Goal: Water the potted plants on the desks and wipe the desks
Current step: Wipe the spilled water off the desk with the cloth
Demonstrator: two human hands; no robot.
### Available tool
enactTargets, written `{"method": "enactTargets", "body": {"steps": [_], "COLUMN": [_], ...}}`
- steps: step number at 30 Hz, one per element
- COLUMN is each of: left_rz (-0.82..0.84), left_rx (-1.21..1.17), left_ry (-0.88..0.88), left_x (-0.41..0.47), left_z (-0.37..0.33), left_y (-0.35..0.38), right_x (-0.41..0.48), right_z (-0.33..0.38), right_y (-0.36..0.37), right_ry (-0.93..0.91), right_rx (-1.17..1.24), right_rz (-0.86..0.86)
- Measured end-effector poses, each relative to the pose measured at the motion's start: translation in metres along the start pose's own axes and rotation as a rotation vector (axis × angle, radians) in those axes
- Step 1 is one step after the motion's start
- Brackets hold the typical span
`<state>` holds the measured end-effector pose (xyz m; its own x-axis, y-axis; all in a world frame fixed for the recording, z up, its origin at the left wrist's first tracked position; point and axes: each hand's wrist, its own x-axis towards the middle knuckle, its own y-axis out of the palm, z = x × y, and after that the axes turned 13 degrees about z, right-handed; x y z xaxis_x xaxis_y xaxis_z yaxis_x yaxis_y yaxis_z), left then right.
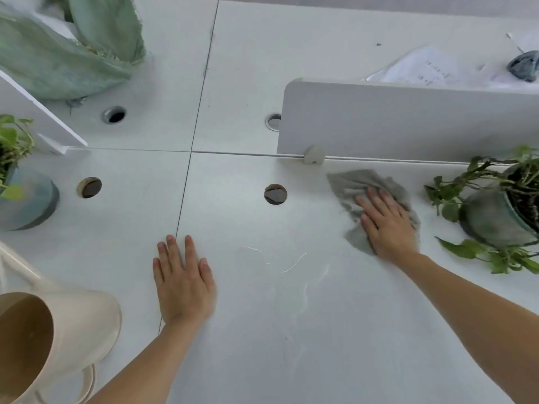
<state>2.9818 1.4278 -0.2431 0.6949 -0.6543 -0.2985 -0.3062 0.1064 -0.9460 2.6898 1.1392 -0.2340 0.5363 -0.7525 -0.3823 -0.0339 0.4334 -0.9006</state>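
Observation:
My right hand (386, 224) presses flat, fingers straight, on a grey cloth (354, 186) spread on the white desk (262, 316), just below the white divider panel. My left hand (182, 279) rests flat on the desk near the seam between two desktops and holds nothing. A potted plant (495, 217) in a dark round pot stands tilted in view at the right, its vines trailing over the desk. Another potted plant (20, 188) stands at the left edge. A cream watering can (58, 336) stands at the lower left. Thin wet streaks show on the desk between my hands.
A white divider panel (408, 123) runs along the back right; another divider (38, 121) sits at the left. Round cable holes (275, 194) (89, 187) open in the desktops. Large pale green leaves (67, 45) fill the top left. Papers (431, 68) lie behind the right divider.

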Motion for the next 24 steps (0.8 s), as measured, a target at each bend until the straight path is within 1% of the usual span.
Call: {"method": "enactTargets", "body": {"steps": [2, 4, 5, 8, 10, 12, 15, 16, 17, 20, 22, 24], "left_rz": [0.003, 0.014, 0.019, 0.010, 0.022, 0.050, 0.113, 0.130, 0.137, 0.116, 0.097, 0.092], "left_rx": [-0.007, -0.003, 0.007, 0.011, 0.003, -0.005, 0.003, 0.007, 0.006, -0.007, 0.028, 0.058], "left_ry": [0.001, 0.007, 0.011, 0.024, 0.037, 0.072, 0.178, 0.205, 0.215, 0.225, 0.255, 0.290], "left_x": [0.002, 0.001, 0.000, 0.001, 0.000, 0.001, -0.007, -0.013, -0.021, -0.043, -0.053, -0.057], "left_z": [0.000, 0.000, 0.001, 0.000, 0.001, 0.005, 0.026, 0.034, 0.045, 0.068, 0.081, 0.091], "left_y": [0.000, -0.001, -0.002, -0.002, -0.001, -0.001, -0.006, -0.007, -0.009, -0.009, -0.005, -0.001], "right_x": [-0.012, -0.029, -0.038, -0.070, -0.091, -0.111, -0.153, -0.166, -0.178, -0.192, -0.191, -0.188], "right_z": [-0.007, 0.021, 0.040, 0.103, 0.132, 0.142, 0.136, 0.128, 0.120, 0.089, 0.081, 0.083], "right_y": [0.004, 0.016, 0.022, 0.046, 0.061, 0.070, 0.079, 0.083, 0.087, 0.090, 0.089, 0.098], "right_ry": [0.171, 0.236, 0.219, 0.050, -0.031, -0.078, -0.064, -0.054, -0.037, 0.081, 0.179, 0.210], "right_rx": [0.113, 0.230, 0.293, 0.376, 0.443, 0.565, 0.772, 0.755, 0.683, 0.407, 0.323, 0.225], "right_rz": [-0.083, -0.151, -0.160, -0.140, -0.103, -0.068, -0.071, -0.101, -0.150, -0.263, -0.272, -0.244]}}
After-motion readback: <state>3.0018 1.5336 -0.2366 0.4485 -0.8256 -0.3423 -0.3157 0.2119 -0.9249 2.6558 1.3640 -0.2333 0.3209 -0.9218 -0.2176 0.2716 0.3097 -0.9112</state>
